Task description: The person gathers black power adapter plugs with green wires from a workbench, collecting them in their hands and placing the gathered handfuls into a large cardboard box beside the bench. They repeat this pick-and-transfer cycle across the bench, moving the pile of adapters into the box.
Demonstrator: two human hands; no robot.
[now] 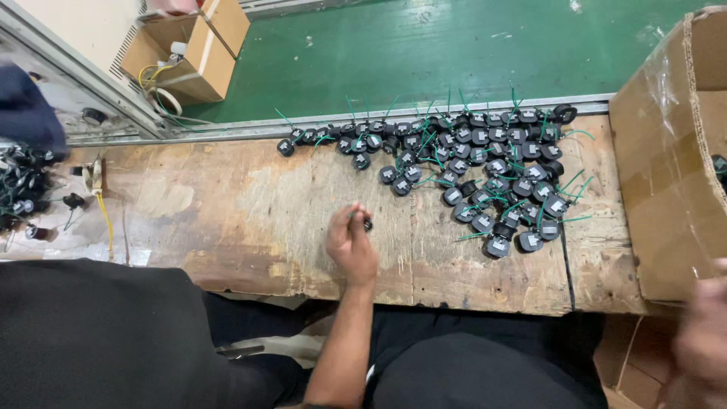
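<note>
My left hand (351, 244) rests over the middle of a worn wooden bench (227, 220). Its fingers pinch a small black ring-shaped part with a green wire (366, 224) just above the wood. A large spread of the same black parts with green wires (485, 170) lies to the right and further back, up to the bench's far edge. My right hand (703, 337) is a blur at the lower right corner, beside a big open cardboard box (666, 159). Whether it holds anything is not visible.
A smaller heap of similar parts (19, 189) lies at the far left, below a dark sleeve (26, 106). A yellow wire (106, 220) lies on the bench's left side. Beyond the bench are a green floor (424, 45) and an open carton (189, 53).
</note>
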